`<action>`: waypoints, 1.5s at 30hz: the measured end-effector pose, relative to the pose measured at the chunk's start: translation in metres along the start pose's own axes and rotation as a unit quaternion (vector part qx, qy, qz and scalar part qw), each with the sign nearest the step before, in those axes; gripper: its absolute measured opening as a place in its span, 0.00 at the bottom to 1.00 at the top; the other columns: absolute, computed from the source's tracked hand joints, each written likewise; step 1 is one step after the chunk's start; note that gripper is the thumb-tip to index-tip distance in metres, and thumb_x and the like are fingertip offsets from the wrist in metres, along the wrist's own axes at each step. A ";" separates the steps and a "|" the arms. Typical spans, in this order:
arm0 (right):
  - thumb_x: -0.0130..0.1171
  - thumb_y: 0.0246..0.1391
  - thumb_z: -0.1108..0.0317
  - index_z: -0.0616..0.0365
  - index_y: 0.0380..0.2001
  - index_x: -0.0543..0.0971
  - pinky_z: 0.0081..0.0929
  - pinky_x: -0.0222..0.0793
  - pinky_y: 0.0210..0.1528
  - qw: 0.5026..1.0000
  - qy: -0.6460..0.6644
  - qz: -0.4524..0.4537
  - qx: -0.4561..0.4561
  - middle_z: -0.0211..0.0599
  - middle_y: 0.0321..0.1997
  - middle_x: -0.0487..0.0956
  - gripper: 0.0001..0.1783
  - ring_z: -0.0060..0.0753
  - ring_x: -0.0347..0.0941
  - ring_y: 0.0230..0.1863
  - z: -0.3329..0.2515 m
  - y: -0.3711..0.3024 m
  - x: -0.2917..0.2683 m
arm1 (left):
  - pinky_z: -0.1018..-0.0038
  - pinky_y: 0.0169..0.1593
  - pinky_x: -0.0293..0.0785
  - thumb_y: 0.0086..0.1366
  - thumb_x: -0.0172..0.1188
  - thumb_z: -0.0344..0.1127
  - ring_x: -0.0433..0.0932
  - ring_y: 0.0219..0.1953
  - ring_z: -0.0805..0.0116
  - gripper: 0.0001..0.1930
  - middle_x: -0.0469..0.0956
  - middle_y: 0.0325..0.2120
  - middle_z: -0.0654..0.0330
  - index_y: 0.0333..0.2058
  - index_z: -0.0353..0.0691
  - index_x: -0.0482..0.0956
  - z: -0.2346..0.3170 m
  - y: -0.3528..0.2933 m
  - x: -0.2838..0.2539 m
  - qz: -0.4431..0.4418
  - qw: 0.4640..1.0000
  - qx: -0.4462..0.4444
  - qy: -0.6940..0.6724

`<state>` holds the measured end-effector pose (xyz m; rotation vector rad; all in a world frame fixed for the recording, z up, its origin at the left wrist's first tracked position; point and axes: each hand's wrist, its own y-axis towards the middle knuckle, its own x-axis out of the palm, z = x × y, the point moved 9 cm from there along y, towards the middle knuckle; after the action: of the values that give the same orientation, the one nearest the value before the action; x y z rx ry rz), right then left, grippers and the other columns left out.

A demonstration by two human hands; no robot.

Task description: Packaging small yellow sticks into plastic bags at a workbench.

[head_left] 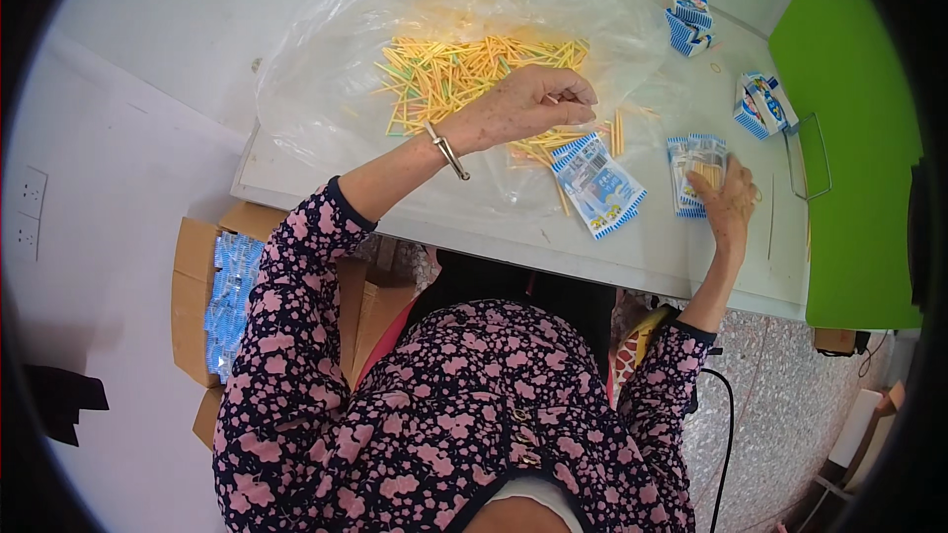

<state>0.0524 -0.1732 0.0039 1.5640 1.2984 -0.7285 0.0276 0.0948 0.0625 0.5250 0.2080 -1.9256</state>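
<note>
My left hand (528, 107) hovers over the near right side of a heap of thin yellow, orange and green sticks (444, 74). Its fingers are bent toward the thumb; whether anything small is between them, I cannot make out. Farther right, my right hand (729, 205) grips a small blue-and-white packet (683, 199) lying on the table, thumb on its near side. Pale sticks (705, 176) show at the packet's middle. Between my hands lie overlapping flat blue-and-white packets (600, 188), with a few loose sticks (618, 133) just beyond them.
The heap rests on a large clear plastic bag (326, 89) spread over the white table (632, 262). Striped small boxes (764, 105) and crumpled packs (689, 22) stand along the far right. A green panel (839, 158) borders the right. A cardboard box (195, 286) of blue packets sits lower left.
</note>
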 end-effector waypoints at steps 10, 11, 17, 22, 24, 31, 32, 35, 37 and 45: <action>0.64 0.41 0.58 0.59 0.32 0.76 0.46 0.50 0.55 0.979 0.045 -0.026 -0.198 0.44 0.58 0.64 0.17 0.50 0.56 0.57 -0.105 -0.037 0.035 | 0.79 0.44 0.70 0.61 0.56 0.34 0.73 0.36 0.77 0.10 0.76 0.31 0.64 0.38 0.35 0.76 0.000 0.000 -0.001 0.007 1.000 -0.006 0.024; 0.63 0.42 0.61 0.59 0.28 0.76 0.46 0.49 0.55 0.978 0.083 -0.029 -0.190 0.44 0.57 0.64 0.14 0.49 0.56 0.57 -0.105 -0.037 0.038 | 0.79 0.44 0.70 0.61 0.56 0.34 0.73 0.36 0.77 0.10 0.76 0.31 0.64 0.38 0.35 0.76 0.000 -0.001 -0.002 0.007 1.000 -0.007 0.024; 0.60 0.44 0.71 0.60 0.24 0.75 0.39 0.52 0.54 0.973 0.157 0.011 -0.168 0.42 0.53 0.68 0.05 0.46 0.59 0.54 -0.107 -0.030 0.024 | 0.78 0.44 0.70 0.61 0.57 0.36 0.73 0.36 0.76 0.11 0.76 0.32 0.63 0.38 0.35 0.76 -0.008 -0.001 -0.007 0.025 0.999 -0.011 0.017; 0.58 0.48 0.72 0.60 0.27 0.76 0.28 0.60 0.49 0.935 0.298 0.016 -0.191 0.38 0.48 0.72 0.04 0.36 0.64 0.48 -0.108 -0.026 0.000 | 0.77 0.46 0.70 0.57 0.60 0.39 0.73 0.37 0.74 0.15 0.76 0.34 0.61 0.40 0.37 0.75 0.002 -0.003 0.002 0.036 0.993 0.053 0.102; 0.57 0.50 0.72 0.60 0.29 0.76 0.24 0.62 0.46 0.909 0.369 0.006 -0.192 0.36 0.44 0.74 0.04 0.30 0.67 0.45 -0.112 -0.024 -0.009 | 0.77 0.44 0.70 0.57 0.60 0.39 0.74 0.35 0.74 0.14 0.76 0.32 0.60 0.38 0.37 0.76 0.001 -0.001 0.009 0.035 0.993 0.058 0.098; 0.56 0.53 0.70 0.64 0.33 0.77 0.14 0.63 0.32 0.866 0.469 -0.154 -0.080 0.26 0.26 0.77 0.08 0.13 0.66 0.29 -0.134 -0.033 0.021 | 0.74 0.27 0.67 0.57 0.58 0.37 0.71 0.20 0.71 0.10 0.74 0.17 0.55 0.29 0.34 0.78 0.007 -0.008 0.011 0.056 0.991 0.045 0.116; 0.56 0.53 0.70 0.64 0.33 0.77 0.14 0.63 0.30 0.855 0.486 -0.170 -0.065 0.26 0.26 0.77 0.07 0.13 0.66 0.27 -0.135 -0.036 0.027 | 0.74 0.27 0.67 0.57 0.58 0.37 0.71 0.20 0.71 0.10 0.74 0.17 0.55 0.29 0.34 0.78 0.004 -0.011 0.010 0.056 0.990 0.045 0.118; 0.56 0.52 0.70 0.64 0.33 0.78 0.13 0.62 0.27 0.846 0.497 -0.183 -0.063 0.26 0.24 0.76 0.08 0.12 0.65 0.25 -0.141 -0.042 0.039 | 0.74 0.26 0.66 0.58 0.58 0.36 0.70 0.19 0.66 0.09 0.73 0.17 0.53 0.29 0.34 0.77 0.003 -0.025 0.006 0.079 0.977 0.094 0.177; 0.57 0.52 0.70 0.64 0.33 0.78 0.14 0.61 0.26 0.842 0.500 -0.190 -0.064 0.26 0.24 0.76 0.08 0.12 0.65 0.25 -0.147 -0.044 0.041 | 0.73 0.26 0.66 0.58 0.57 0.36 0.70 0.19 0.62 0.09 0.73 0.18 0.51 0.29 0.34 0.77 -0.003 -0.032 0.004 0.080 0.975 0.072 0.193; 0.57 0.51 0.71 0.66 0.30 0.78 0.18 0.58 0.23 0.831 0.506 -0.220 -0.073 0.26 0.18 0.72 0.08 0.14 0.61 0.21 -0.158 -0.048 0.053 | 0.71 0.27 0.67 0.59 0.57 0.34 0.73 0.21 0.60 0.08 0.75 0.21 0.51 0.31 0.35 0.77 -0.015 -0.046 0.000 0.097 0.971 0.084 0.204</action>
<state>0.0010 -0.0074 0.0037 1.5622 2.4797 0.0335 -0.0107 0.1194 0.0446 1.0188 0.2476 -1.6373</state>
